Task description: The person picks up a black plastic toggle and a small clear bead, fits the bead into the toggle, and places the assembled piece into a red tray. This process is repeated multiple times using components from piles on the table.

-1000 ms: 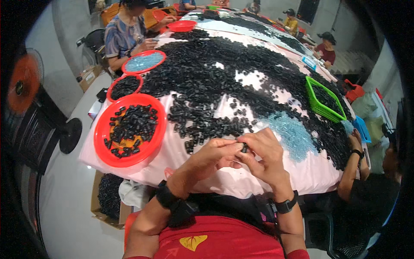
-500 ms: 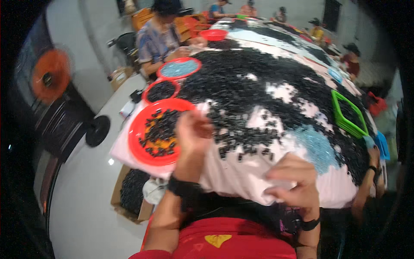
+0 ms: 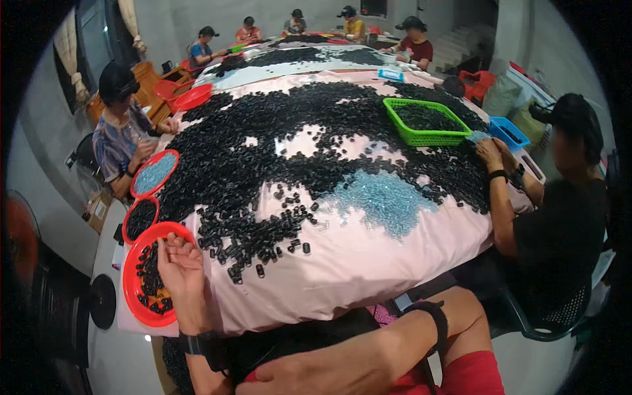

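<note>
My left hand (image 3: 181, 263) is over the inner edge of a red basin (image 3: 184, 232) at the left front corner of the table. Its fingers are curled in; whatever they hold, if anything, is hidden. Small black cylindrical pieces (image 3: 153, 280) and some orange ones lie in that basin. My right forearm crosses low in front of my body, with a dark strap round it. My right hand (image 3: 289, 374) is at the lower edge by my red clothing, its fingers mostly out of sight. A loose spread of black pieces (image 3: 253, 243) lies right of the basin.
A pink cloth (image 3: 368, 276) covers the table. Clear bluish pieces (image 3: 382, 201) form a heap right of centre. Beyond stand a green basket (image 3: 428, 137), a blue basket (image 3: 508, 131) and smaller red basins (image 3: 141, 219). A co-worker (image 3: 559, 210) sits close on my right, others farther off.
The view has swung to the right. My right hand has left the table's front edge and come down across my body. My left hand stays at the red basin.
</note>
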A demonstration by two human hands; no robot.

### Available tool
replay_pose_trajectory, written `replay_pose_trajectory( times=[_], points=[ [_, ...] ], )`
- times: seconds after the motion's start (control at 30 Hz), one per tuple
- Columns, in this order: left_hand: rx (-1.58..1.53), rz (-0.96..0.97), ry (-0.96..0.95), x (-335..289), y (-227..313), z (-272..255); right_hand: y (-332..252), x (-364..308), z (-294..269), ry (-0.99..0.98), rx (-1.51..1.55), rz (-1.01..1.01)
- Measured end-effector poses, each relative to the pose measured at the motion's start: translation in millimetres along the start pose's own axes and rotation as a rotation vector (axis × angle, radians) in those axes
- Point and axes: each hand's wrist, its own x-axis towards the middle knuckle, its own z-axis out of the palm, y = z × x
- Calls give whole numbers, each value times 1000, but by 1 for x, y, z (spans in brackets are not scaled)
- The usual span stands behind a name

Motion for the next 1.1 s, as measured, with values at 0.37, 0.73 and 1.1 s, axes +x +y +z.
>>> replay_pose_trajectory(
  times=[0.37,0.73,1.1],
  points=[
    [1186,122,-1200,-87,20,147,15,-31,-26,-245,-79,188],
    [1066,-272,-2111,-186,38,181,30,-173,-66,-436,-446,931],
    [894,-377,-2117,-197,25,169,28,-184,-66,-399,-455,962]
  ],
)
